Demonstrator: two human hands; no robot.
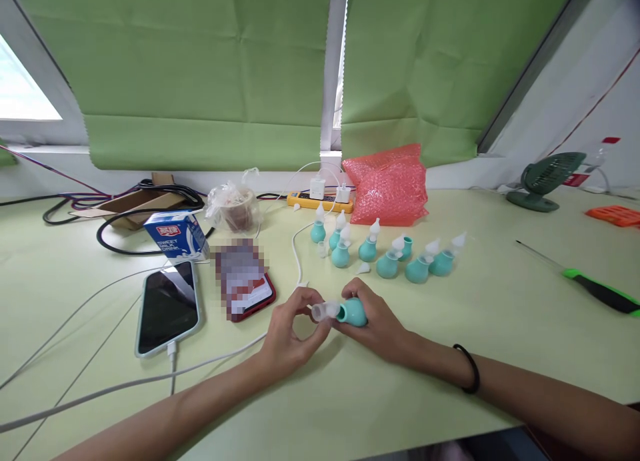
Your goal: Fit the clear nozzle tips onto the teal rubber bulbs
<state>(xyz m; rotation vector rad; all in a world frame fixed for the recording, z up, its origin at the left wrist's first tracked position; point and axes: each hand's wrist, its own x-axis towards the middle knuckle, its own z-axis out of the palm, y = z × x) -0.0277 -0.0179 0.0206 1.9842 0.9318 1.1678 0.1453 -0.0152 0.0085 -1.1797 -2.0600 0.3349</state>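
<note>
My left hand (287,336) pinches a small clear plastic nozzle base (323,311) between thumb and fingers. Wrapped around a teal rubber squeeze bulb (355,312), my right hand (383,322) points the bulb's open neck toward that clear piece. Their ends meet or nearly meet; I cannot tell whether they are joined. Beyond my hands stand several teal bulbs with clear tips, which look like nasal aspirators (367,249). Among them is a teal bulb without a tip (406,249). A loose pointed tip (364,268) and a loose clear base (323,250) lie on the table.
To the left are a charging phone (167,311), a red-cased phone (260,298), a milk carton (177,238) and white cables. At the back sit a power strip (300,200) and pink bubble wrap (387,188). A screwdriver (600,293) and small fan (543,181) are right.
</note>
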